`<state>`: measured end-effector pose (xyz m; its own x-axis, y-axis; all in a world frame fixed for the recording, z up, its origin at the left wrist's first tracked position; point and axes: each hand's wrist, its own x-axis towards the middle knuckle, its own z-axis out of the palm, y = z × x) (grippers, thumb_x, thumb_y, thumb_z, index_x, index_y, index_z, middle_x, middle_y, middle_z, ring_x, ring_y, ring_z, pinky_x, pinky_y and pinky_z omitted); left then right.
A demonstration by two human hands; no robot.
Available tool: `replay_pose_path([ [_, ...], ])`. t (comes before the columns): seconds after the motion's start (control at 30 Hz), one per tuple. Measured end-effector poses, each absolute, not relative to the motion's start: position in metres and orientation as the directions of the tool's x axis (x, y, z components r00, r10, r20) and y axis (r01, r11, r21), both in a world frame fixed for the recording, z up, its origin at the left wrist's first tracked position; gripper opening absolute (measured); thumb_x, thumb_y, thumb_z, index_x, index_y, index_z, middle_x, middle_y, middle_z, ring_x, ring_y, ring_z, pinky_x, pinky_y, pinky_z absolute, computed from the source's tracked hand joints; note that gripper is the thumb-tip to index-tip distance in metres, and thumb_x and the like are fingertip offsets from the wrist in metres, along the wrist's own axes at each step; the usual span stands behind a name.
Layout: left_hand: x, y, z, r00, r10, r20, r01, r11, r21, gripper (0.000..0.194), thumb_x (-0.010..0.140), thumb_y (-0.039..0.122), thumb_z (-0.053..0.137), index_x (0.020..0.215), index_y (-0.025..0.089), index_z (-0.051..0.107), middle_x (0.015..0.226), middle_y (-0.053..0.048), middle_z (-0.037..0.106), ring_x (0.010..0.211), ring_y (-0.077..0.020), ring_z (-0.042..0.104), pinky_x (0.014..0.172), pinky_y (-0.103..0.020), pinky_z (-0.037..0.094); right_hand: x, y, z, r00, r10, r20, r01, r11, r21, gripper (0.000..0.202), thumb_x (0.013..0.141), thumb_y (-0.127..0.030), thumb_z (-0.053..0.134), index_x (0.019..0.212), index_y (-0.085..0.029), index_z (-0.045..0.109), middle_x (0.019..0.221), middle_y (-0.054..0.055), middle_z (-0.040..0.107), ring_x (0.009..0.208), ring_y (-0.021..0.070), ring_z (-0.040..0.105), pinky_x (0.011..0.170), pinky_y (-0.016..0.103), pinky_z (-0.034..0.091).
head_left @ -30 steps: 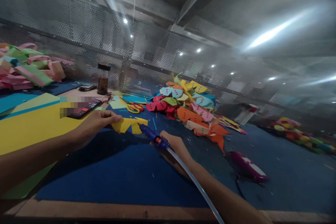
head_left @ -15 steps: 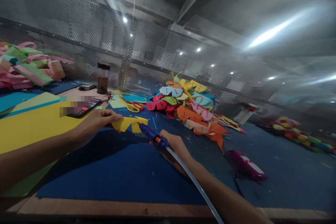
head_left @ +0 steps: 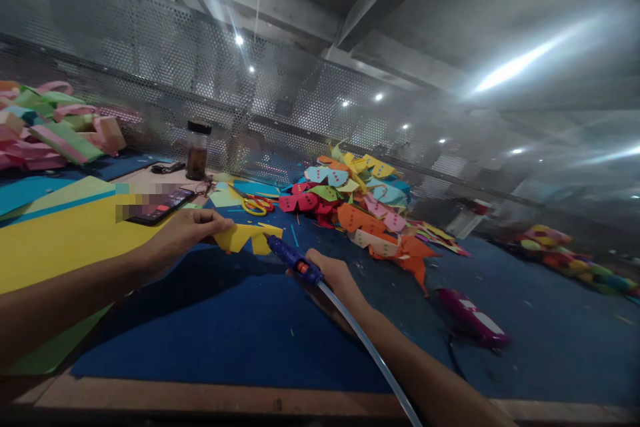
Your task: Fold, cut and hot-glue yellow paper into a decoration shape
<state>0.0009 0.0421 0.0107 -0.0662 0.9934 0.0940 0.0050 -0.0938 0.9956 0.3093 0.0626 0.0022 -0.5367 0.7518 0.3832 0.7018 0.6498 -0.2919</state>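
Note:
Between the thumb and fingers of my left hand (head_left: 200,223) is the left end of a yellow paper cutout (head_left: 243,238) with notches along its lower edge. My right hand (head_left: 335,280) is wrapped round a blue hot glue gun (head_left: 293,259), and a long clear glue stick (head_left: 370,343) trails from its back. The gun's nozzle meets or nearly meets the right part of the cutout; exact contact I cannot tell. Behind the hands lie scissors (head_left: 255,207) with yellow and red handles. A pile of coloured paper cutouts with dots (head_left: 327,177) rises beyond them.
Yellow paper sheets (head_left: 55,240) and a phone (head_left: 160,207) lie at the left. A lidded jar (head_left: 199,153) stands behind, near a heap of folded paper strips (head_left: 65,127). On the blue table covering (head_left: 225,340), a purple device (head_left: 473,317) with a cord lies right.
Almost nothing differs. The view has shifted very slightly; both hands keep their hold, with the nozzle still at the right part of the yellow cutout.

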Motion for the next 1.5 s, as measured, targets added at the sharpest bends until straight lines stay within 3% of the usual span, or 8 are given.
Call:
replay_pose_path([
  [0.17,0.002,0.041,0.013,-0.064,0.995,0.082,-0.002,-0.082,0.997,0.032,0.063,0.046,0.093,0.063,0.020,0.074,0.072,-0.002,0.079,0.070,-0.0164,0.069,0.069,-0.023,0.051,0.308,0.061,0.004,-0.546,0.745,0.384,0.682,0.661,-0.314,0.022,0.091,-0.037,0.067,0.079,-0.021,0.057,0.066,-0.003,0.058,0.058,0.0125,0.050,0.057,0.022,0.031],
  [0.33,0.002,0.040,0.012,-0.064,0.993,0.100,0.013,-0.099,0.995,0.033,0.065,0.047,0.092,0.063,0.021,0.073,0.072,-0.003,0.079,0.070,-0.0183,0.069,0.070,-0.027,0.053,0.307,0.058,0.010,-0.603,0.707,0.370,0.575,0.707,-0.412,0.013,0.093,-0.032,0.065,0.093,-0.019,0.068,0.079,0.001,0.070,0.068,0.0147,0.062,0.065,0.023,0.039],
  [0.5,-0.001,0.044,0.008,-0.044,0.994,0.103,0.019,-0.102,0.995,0.032,0.070,0.049,0.090,0.065,0.021,0.075,0.074,-0.003,0.080,0.072,-0.0183,0.072,0.073,-0.026,0.054,0.306,0.054,0.012,-0.610,0.700,0.372,0.530,0.709,-0.465,0.016,0.094,-0.028,0.064,0.103,-0.020,0.074,0.086,0.003,0.075,0.070,0.0157,0.064,0.066,0.023,0.042],
  [0.97,-0.001,0.043,0.008,-0.065,0.993,0.101,0.031,-0.099,0.995,0.034,0.067,0.052,0.091,0.066,0.021,0.076,0.076,-0.003,0.079,0.075,-0.0191,0.071,0.075,-0.027,0.054,0.309,0.063,0.004,-0.594,0.717,0.366,0.598,0.697,-0.395,0.012,0.093,-0.030,0.063,0.088,-0.020,0.067,0.072,-0.002,0.065,0.063,0.0128,0.056,0.060,0.022,0.034],
  [1.23,0.000,0.042,0.010,-0.057,0.992,0.110,0.036,-0.108,0.994,0.032,0.067,0.052,0.089,0.064,0.023,0.075,0.074,-0.002,0.079,0.073,-0.0186,0.070,0.072,-0.026,0.052,0.308,0.065,0.003,-0.597,0.698,0.395,0.614,0.715,-0.335,0.026,0.096,-0.040,0.064,0.080,-0.021,0.059,0.070,-0.003,0.060,0.061,0.0122,0.052,0.060,0.022,0.033],
  [1.5,0.001,0.041,0.012,-0.061,0.994,0.095,0.022,-0.094,0.995,0.035,0.063,0.053,0.092,0.065,0.021,0.077,0.074,-0.003,0.079,0.072,-0.0183,0.069,0.073,-0.027,0.052,0.314,0.068,-0.004,-0.621,0.674,0.400,0.605,0.737,-0.302,0.012,0.087,-0.023,0.066,0.080,-0.020,0.057,0.073,-0.003,0.061,0.064,0.0127,0.054,0.061,0.022,0.032],
])
